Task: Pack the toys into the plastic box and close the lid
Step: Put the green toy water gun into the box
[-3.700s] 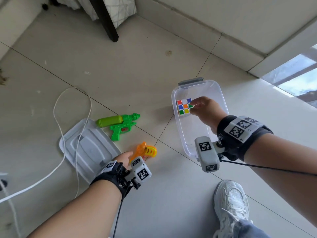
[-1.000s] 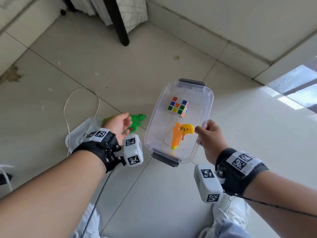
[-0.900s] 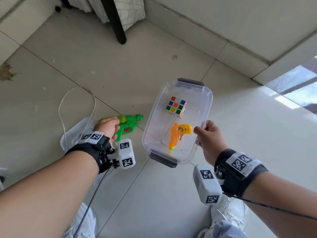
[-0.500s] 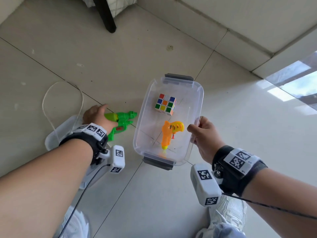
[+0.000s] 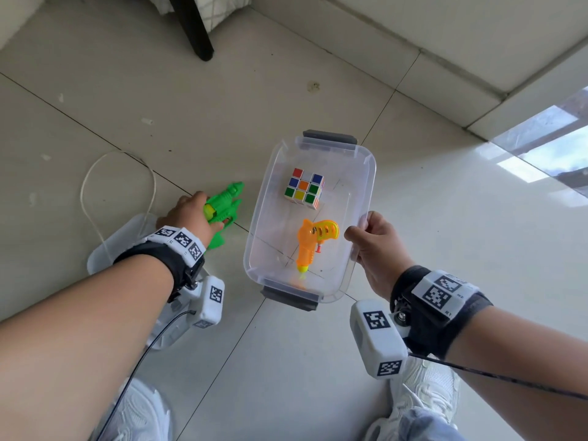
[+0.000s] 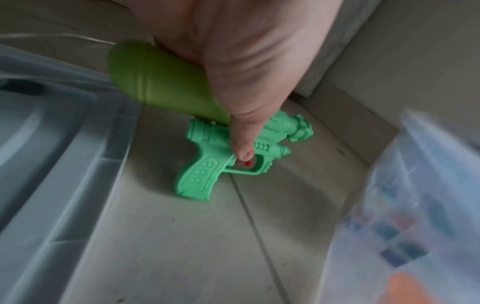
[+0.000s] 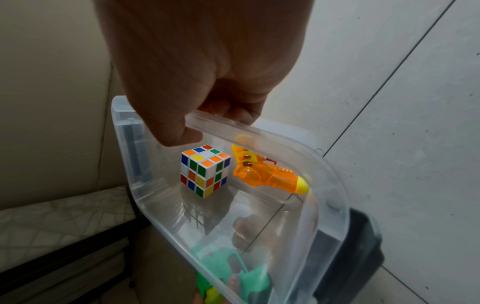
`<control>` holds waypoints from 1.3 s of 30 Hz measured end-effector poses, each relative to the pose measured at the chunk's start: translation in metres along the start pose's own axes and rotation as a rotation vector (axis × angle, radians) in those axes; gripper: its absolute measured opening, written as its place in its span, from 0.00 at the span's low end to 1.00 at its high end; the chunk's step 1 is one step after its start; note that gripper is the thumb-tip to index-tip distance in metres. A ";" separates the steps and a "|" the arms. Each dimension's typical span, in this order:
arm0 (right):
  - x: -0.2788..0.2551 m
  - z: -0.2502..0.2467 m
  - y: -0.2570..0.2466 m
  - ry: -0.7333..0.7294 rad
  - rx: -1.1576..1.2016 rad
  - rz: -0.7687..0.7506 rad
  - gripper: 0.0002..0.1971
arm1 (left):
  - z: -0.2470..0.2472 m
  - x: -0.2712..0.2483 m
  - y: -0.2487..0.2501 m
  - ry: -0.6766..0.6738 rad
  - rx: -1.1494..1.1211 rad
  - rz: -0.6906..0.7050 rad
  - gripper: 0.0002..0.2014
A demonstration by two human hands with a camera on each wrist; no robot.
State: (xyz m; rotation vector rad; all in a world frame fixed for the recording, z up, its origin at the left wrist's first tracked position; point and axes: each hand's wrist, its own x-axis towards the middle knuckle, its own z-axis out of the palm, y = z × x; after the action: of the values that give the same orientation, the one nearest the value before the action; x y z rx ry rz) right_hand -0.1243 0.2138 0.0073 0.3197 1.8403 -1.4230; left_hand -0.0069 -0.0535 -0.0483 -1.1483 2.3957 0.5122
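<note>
- Toys sit in three spots as we read from left to right, with the lid farthest left, flat on the floor and partly hidden under our left forearm; a white cord loops across the tile beside it.
- Our left hand grips the green water gun, thumb pressed along its side near the red trigger in the left wrist view; the gun's grip end touches the floor just beside the box, outside it.
- Next comes the plastic box, clear with grey latches at both short ends, open at the top.
- Inside it, toward the far end, stands the puzzle cube, resting flat on the box bottom.
- Nearer to us in the same box lies the orange water gun, on its side, its yellow nozzle pointing toward the near latch; cube and gun are near each other, and we cannot tell whether they touch.
- Our right hand grips the right long rim of the box, thumb on the inner side and fingers curled under the lip, as the right wrist view shows.
- White shoes show at the bottom edge, on the floor.
</note>
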 end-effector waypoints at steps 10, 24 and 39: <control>-0.011 0.005 -0.007 0.011 0.020 -0.043 0.16 | -0.080 -0.071 0.052 0.336 -0.749 0.162 0.25; -0.016 0.023 0.009 0.040 -0.192 -0.031 0.09 | 0.003 -0.103 0.118 -0.146 -0.581 -0.001 0.21; -0.015 0.025 0.017 0.020 -0.288 0.006 0.11 | 0.034 -0.112 0.099 -0.126 -0.603 -0.127 0.23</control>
State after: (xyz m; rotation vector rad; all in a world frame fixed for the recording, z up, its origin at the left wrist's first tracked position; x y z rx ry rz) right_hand -0.0937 0.2011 0.0034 0.1948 2.0262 -1.1336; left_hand -0.0150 0.0929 -0.0044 -1.4405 2.0941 1.2784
